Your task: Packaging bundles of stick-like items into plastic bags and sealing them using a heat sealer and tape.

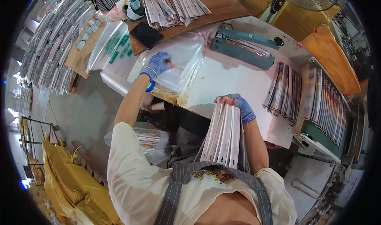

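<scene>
Gloved left hand (pixel 159 63) pinching the top clear plastic bag (pixel 183 62) on a stack at the white table (pixel 226 80) edge; gloved right hand (pixel 239 105) closed around a fanned bundle of flat packets (pixel 224 134), held near the chest beside a teal heat sealer (pixel 243 46).

Glossy packets (pixel 224 135), clear plastic bags (pixel 180 62), probably wooden board (pixel 222 4).

Packets (pixel 223 135): a stack of long, flat white sachets, fanned slightly, held upright on end – the top edges gripped, the lower ends against the person's apron.
Clear bags (pixel 183 64): a pile of see-through plastic bags lying flat on the white table near its front edge – glossy, wrinkled, one corner pinched up at the left side.
</scene>
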`<action>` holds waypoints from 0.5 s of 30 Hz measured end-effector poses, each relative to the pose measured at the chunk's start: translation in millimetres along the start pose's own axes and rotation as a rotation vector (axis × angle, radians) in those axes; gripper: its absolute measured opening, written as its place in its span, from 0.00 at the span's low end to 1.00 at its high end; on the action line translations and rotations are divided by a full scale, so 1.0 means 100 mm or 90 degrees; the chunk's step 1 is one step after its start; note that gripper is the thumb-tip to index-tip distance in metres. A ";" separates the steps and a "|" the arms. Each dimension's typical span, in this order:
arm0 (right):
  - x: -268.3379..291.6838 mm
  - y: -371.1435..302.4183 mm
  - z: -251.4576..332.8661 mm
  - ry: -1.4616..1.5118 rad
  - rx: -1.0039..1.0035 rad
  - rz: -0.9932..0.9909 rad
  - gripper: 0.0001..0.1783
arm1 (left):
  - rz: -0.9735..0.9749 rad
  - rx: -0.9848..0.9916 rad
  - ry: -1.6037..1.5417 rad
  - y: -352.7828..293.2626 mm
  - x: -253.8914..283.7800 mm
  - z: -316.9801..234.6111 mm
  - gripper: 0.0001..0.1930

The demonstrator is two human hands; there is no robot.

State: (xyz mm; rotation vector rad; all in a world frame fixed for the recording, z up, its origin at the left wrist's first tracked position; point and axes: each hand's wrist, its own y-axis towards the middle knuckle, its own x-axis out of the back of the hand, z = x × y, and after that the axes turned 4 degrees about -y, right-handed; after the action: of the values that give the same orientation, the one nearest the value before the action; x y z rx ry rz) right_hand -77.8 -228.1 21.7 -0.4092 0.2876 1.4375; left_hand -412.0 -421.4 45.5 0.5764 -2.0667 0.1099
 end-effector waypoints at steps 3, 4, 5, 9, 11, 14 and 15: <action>-0.03 0.15 -0.16 0.006 -0.032 0.016 0.16 | -0.078 -0.079 0.109 0.02 -0.17 0.21 0.11; -0.04 0.15 -0.21 0.009 -0.073 0.001 0.16 | -0.071 -0.081 0.101 -0.01 -0.31 0.11 0.11; -0.04 0.17 -0.24 0.013 -0.089 0.003 0.17 | -0.094 -0.066 -0.006 -0.04 -0.46 -0.09 0.11; -0.25 0.42 -0.28 0.030 -0.133 0.028 0.19 | 0.019 -0.035 -0.181 -0.42 -0.89 -1.11 0.11; -0.14 0.59 -0.39 -0.020 -0.093 0.055 0.19 | -0.001 -0.063 -0.161 -0.50 -0.96 -1.25 0.12; -0.16 0.58 -0.40 -0.034 -0.052 0.080 0.18 | -0.054 0.162 -0.198 -0.60 -0.75 -1.11 0.11; -0.16 0.54 -0.37 0.019 -0.057 0.068 0.18 | -0.090 0.192 -0.218 -0.66 -0.66 -0.99 0.10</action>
State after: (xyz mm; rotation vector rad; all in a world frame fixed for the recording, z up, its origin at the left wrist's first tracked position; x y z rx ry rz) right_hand -131.3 -254.4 -9.9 -0.4951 0.2728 1.5545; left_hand -276.5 -426.6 35.2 0.9803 -2.3491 0.2589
